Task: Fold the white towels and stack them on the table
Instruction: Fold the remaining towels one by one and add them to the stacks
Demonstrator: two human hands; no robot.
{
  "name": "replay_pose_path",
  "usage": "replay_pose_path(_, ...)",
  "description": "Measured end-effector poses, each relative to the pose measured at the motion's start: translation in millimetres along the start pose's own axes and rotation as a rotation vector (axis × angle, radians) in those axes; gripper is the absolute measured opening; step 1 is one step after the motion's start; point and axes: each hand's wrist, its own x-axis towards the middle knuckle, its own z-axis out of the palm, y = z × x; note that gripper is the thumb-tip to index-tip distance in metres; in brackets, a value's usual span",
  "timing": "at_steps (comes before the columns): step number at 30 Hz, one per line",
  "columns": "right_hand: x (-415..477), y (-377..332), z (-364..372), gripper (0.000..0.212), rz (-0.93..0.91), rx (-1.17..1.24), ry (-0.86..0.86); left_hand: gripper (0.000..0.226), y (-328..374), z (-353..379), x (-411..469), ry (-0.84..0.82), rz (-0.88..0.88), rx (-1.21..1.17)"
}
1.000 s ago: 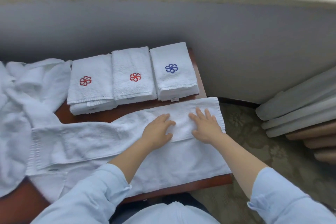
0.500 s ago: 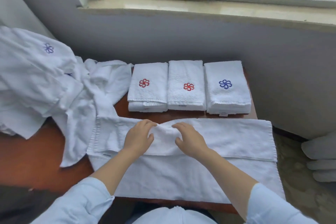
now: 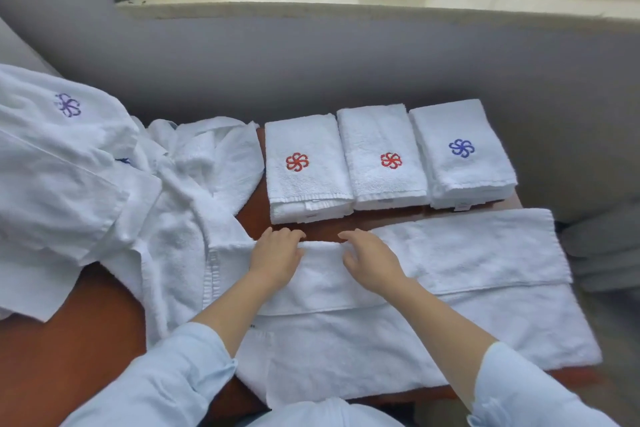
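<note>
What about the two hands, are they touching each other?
Apart. The head view shows bare white towel between the left hand and the right hand, which both rest on it.
</note>
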Motion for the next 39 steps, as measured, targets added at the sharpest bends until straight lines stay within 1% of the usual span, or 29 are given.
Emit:
replay_pose_path(2, 0, -2, 0, 0.049, 0.010, -0.003, 0.014, 0.023, -4, -3, -1, -0.005, 0.035, -0.100)
replay_pose_path(4, 0, -8, 0, 0.054, -0.012, -0.020, 0.006, 0.013, -11, -7, -7, 0.048, 0.109, -0.167)
replay_pose_path(7, 6, -19, 1, 0.055, -0.044, -0.027, -0.024, 0.010, -22, -15, -16, 0.120, 0.195, -0.208)
replay_pose_path(9, 12, -25, 1, 0.046, -0.052, -0.068, 0.029, 0.012, -27, -18, -20, 0.139, 0.207, -0.223)
replay_pose_path(12, 16, -27, -3, 0.030, -0.044, -0.156, 0.214, 0.015, -32, -20, -24, 0.153, 0.206, -0.251)
replay_pose_path(14, 16, -26, -5, 0.024, -0.017, -0.189, 0.303, 0.024, -36, -22, -24, 0.125, 0.194, -0.233)
replay_pose_path(16, 12, -26, -2, 0.027, 0.015, -0.204, 0.359, 0.037, -42, -25, -21, 0.058, 0.144, -0.124)
replay_pose_path(18, 7, -29, 3, 0.035, 0.028, -0.182, 0.370, 0.045, -51, -28, -17, 0.044, 0.059, 0.027)
replay_pose_path(20, 3, -36, 10, 0.040, 0.016, -0.130, 0.282, 0.053, -61, -29, -14, 0.071, -0.025, 0.172)
replay_pose_path(22, 0, -45, 17, 0.037, -0.032, -0.093, 0.163, 0.056, -70, -29, -15, 0.066, -0.060, 0.244)
replay_pose_path(24, -2, -54, 25, 0.036, -0.083, -0.091, 0.061, 0.052, -79, -27, -19, 0.055, -0.079, 0.226)
replay_pose_path(26, -2, -63, 35, 0.041, -0.117, -0.112, -0.055, 0.047, -89, -27, -26, 0.056, -0.104, 0.191)
replay_pose_path(29, -2, -74, 51, 0.052, -0.131, -0.165, -0.218, 0.037, -105, -27, -38, 0.052, -0.136, 0.204)
replay_pose_path(30, -2, -77, 55, 0.054, -0.128, -0.195, -0.245, 0.031, -111, -28, -41, 0.059, -0.151, 0.189)
replay_pose_path(32, -1, -82, 62, 0.056, -0.112, -0.247, -0.259, 0.020, -122, -30, -48, 0.083, -0.198, 0.060)
replay_pose_path(34, 0, -87, 66, 0.060, -0.092, -0.264, -0.261, 0.019, -130, -32, -52, 0.102, -0.231, -0.067)
replay_pose_path(35, 0, -90, 67, 0.063, -0.090, -0.269, -0.266, 0.022, -132, -35, -54, 0.127, -0.235, -0.091)
replay_pose_path(37, 1, -94, 71, 0.064, -0.108, -0.293, -0.275, 0.028, -135, -38, -55, 0.211, -0.227, -0.059)
replay_pose_path(39, 0, -97, 76, 0.062, -0.139, -0.300, -0.279, 0.028, -136, -40, -58, 0.279, -0.217, -0.013)
